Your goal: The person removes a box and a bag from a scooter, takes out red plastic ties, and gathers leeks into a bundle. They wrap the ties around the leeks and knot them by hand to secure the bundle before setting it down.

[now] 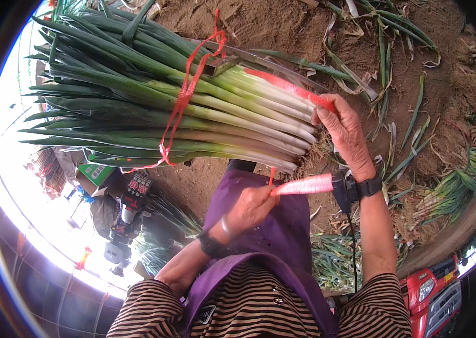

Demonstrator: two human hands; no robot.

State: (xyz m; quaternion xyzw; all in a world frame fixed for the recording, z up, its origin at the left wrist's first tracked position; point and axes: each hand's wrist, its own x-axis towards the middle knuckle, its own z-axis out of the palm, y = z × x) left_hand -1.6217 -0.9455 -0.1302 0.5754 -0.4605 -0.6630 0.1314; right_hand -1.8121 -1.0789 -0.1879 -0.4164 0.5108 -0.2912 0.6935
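Note:
A large bundle of green onions [249, 115] lies with its dark leaves to the left and its white, rooted ends to the right. Around its middle runs a thin red tie [179, 110], knotted at the near side. Beyond the white stems, my right hand [342, 129] pinches a red plastic ribbon [283, 84] that stretches over them. Below the roots, my left hand [249, 208] is closed on ribbon too: a short red strand rises from it toward the stems, and a wide pink length [305, 185] reaches toward my right wrist. What lies under the bundle is mostly hidden.
Beneath the bundle's far side shows a metal-edged frame [221, 65]. Loose leaves [384, 62] litter the soil. More green onions [452, 180] lie at the right. A power tool [125, 217] and a green box [96, 172] sit left; a red vehicle [432, 298] stands at lower right.

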